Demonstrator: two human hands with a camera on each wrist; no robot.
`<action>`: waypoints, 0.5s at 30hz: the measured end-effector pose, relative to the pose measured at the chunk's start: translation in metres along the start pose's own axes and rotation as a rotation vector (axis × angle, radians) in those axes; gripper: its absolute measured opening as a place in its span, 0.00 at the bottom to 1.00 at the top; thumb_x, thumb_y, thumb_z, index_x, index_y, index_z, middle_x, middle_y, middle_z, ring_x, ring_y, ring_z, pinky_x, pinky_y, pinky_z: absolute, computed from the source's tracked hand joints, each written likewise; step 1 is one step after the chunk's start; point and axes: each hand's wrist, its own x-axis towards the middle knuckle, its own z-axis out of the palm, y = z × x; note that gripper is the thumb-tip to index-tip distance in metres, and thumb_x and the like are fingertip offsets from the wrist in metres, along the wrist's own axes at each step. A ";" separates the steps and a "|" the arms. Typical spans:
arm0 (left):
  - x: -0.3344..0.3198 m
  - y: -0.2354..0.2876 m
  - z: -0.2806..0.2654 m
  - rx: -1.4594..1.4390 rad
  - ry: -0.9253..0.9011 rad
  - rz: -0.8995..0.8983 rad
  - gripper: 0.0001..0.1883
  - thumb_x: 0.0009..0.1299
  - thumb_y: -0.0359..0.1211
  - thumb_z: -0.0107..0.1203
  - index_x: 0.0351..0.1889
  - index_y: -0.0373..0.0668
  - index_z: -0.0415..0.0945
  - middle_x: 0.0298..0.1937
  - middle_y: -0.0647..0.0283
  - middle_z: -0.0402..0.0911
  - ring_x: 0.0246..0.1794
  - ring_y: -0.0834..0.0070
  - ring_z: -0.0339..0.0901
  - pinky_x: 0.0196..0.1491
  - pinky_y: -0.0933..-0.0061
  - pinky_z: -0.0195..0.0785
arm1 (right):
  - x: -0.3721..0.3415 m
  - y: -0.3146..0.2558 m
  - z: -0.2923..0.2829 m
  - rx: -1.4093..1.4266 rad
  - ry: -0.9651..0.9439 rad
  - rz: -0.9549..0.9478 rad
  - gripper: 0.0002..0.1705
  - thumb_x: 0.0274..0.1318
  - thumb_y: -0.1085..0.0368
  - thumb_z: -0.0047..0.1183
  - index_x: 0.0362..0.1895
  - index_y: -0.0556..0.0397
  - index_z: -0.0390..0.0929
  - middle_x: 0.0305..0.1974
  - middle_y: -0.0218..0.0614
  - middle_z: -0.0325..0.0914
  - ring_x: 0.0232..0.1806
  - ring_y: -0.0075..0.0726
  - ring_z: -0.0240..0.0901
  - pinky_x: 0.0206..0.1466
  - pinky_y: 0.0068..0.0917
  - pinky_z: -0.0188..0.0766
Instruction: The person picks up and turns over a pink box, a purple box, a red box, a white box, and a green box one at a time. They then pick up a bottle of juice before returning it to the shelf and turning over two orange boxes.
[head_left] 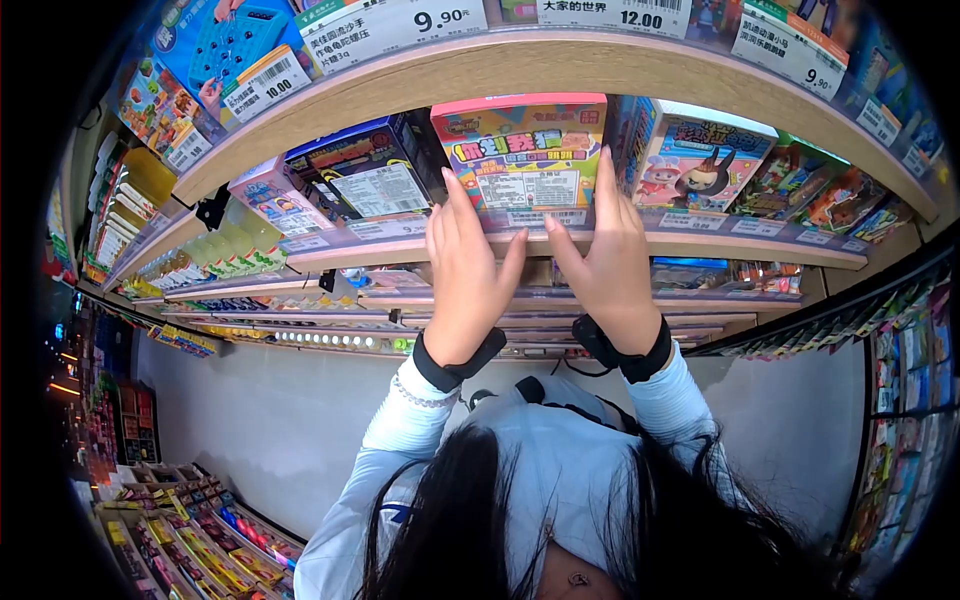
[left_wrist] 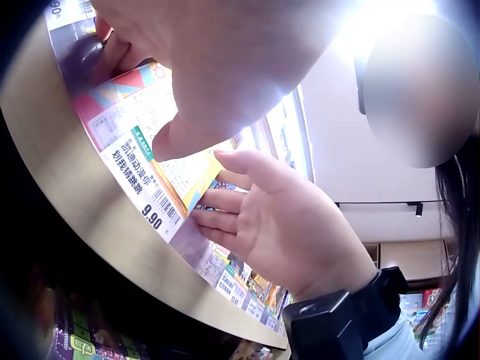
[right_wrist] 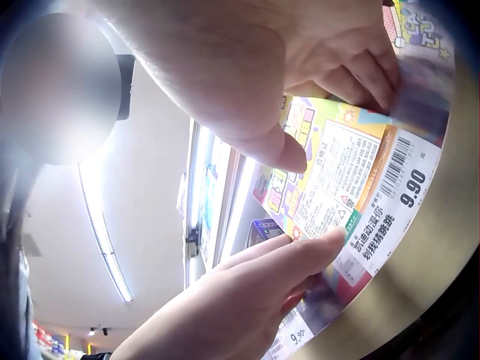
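A colourful boxed game point(head_left: 530, 150) with a pink top edge stands upright on the shelf behind its price strip. Along its left side lies the left hand point(head_left: 465, 265), fingers straight and thumb at the lower front. The right hand point(head_left: 605, 260) lies along the right side, fingers extended, thumb near the bottom edge. In the left wrist view the left hand point(left_wrist: 225, 67) is close above the box point(left_wrist: 142, 105), with the right hand point(left_wrist: 277, 217) opposite. The right wrist view shows the right hand point(right_wrist: 247, 67) and left hand point(right_wrist: 247, 292) around the box's white label point(right_wrist: 337, 165).
A dark blue box point(head_left: 360, 170) stands to the left and a white-edged cartoon box point(head_left: 700, 155) to the right. A wooden shelf edge point(head_left: 560, 50) with price tags runs above. Lower shelves hold more goods, and pale floor point(head_left: 250, 400) lies below.
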 end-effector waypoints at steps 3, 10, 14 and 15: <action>-0.003 0.001 0.002 -0.044 0.000 -0.008 0.50 0.62 0.33 0.62 0.72 0.23 0.36 0.57 0.37 0.66 0.60 0.46 0.64 0.68 0.47 0.46 | -0.003 0.000 -0.003 0.066 -0.020 0.027 0.45 0.50 0.64 0.58 0.66 0.76 0.52 0.54 0.65 0.70 0.56 0.64 0.69 0.60 0.45 0.64; -0.013 0.003 0.001 -0.125 0.104 0.044 0.44 0.65 0.29 0.57 0.73 0.27 0.39 0.70 0.39 0.54 0.70 0.45 0.53 0.69 0.52 0.46 | -0.017 0.009 -0.042 0.077 0.036 -0.144 0.36 0.54 0.68 0.56 0.66 0.65 0.58 0.62 0.61 0.64 0.64 0.61 0.63 0.67 0.44 0.58; -0.012 0.031 0.016 -0.312 0.184 0.191 0.40 0.62 0.27 0.57 0.70 0.29 0.49 0.71 0.41 0.54 0.70 0.49 0.55 0.70 0.54 0.47 | -0.025 0.035 -0.077 0.035 0.265 -0.104 0.33 0.56 0.69 0.54 0.65 0.63 0.59 0.65 0.57 0.61 0.67 0.56 0.60 0.69 0.43 0.55; -0.008 0.043 0.022 -0.397 0.157 0.225 0.39 0.62 0.27 0.57 0.70 0.30 0.49 0.71 0.41 0.53 0.70 0.49 0.56 0.70 0.54 0.47 | -0.027 0.042 -0.083 0.019 0.344 -0.072 0.32 0.56 0.69 0.54 0.65 0.63 0.60 0.65 0.56 0.61 0.67 0.55 0.60 0.69 0.43 0.55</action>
